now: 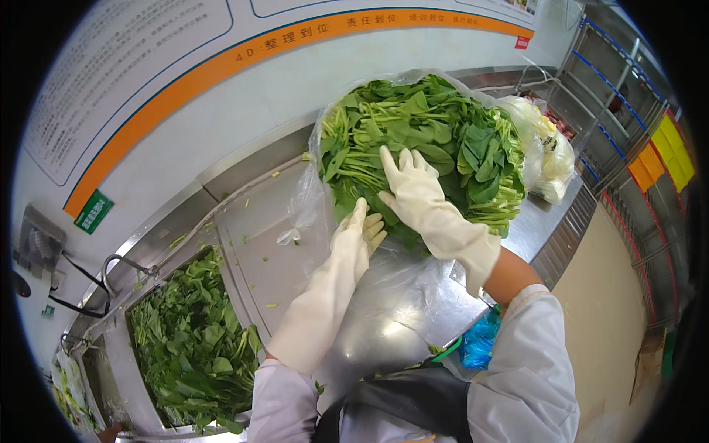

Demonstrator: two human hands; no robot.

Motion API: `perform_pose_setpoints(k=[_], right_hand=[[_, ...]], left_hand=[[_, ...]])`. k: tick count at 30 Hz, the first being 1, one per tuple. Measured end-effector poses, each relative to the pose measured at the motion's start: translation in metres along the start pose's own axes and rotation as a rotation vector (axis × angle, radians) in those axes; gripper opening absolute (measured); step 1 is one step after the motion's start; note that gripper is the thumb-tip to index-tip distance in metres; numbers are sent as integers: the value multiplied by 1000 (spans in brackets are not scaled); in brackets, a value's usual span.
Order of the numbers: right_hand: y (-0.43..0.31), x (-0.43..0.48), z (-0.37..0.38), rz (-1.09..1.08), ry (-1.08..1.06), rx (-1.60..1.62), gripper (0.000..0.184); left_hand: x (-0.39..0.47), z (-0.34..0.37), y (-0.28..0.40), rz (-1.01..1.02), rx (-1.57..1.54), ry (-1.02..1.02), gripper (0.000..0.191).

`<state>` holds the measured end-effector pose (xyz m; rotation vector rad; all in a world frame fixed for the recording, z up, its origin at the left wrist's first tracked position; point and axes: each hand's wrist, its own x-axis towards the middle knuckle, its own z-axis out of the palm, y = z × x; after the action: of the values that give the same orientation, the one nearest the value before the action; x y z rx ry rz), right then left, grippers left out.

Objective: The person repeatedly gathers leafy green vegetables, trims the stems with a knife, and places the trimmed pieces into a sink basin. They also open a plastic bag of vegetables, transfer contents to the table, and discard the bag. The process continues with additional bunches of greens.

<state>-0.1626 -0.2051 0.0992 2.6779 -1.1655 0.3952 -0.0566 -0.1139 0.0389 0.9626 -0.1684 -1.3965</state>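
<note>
A large heap of leafy greens [426, 113] with pale stems lies in a clear plastic bag [318, 149] on the stainless steel counter [382, 310]. Both of my hands wear cream rubber gloves. My right hand [412, 180] rests on the leaves near the middle of the heap, its fingers spread and pointing away from me. At the heap's near left edge, my left hand [357, 230] is held on its side with the fingers extended, close to or touching the leaves. Neither hand grips anything that I can see. Part of the bag spreads over the counter below the heap.
Loose greens [191, 343] fill a sink at the left, with a curved tap [119, 268] behind it. White plastic bags of produce [545, 149] stand right of the heap. A blue plastic bag [479, 340] sits below the counter's near edge. Wire shelving [626, 105] stands at the right.
</note>
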Motion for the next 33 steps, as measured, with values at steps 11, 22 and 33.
perform_pose_setpoints(k=[11,22,33], right_hand=[[96,-49,-45,-107,650,-15,20],[6,-251,2,-244,-316,981,9],[30,-391,117,702,-895,970,36]], left_hand=[[-34,0,-27,-88,61,45,59],[-86,20,-74,-369,102,-495,56],[-144,-31,-177,-391,997,-434,34]])
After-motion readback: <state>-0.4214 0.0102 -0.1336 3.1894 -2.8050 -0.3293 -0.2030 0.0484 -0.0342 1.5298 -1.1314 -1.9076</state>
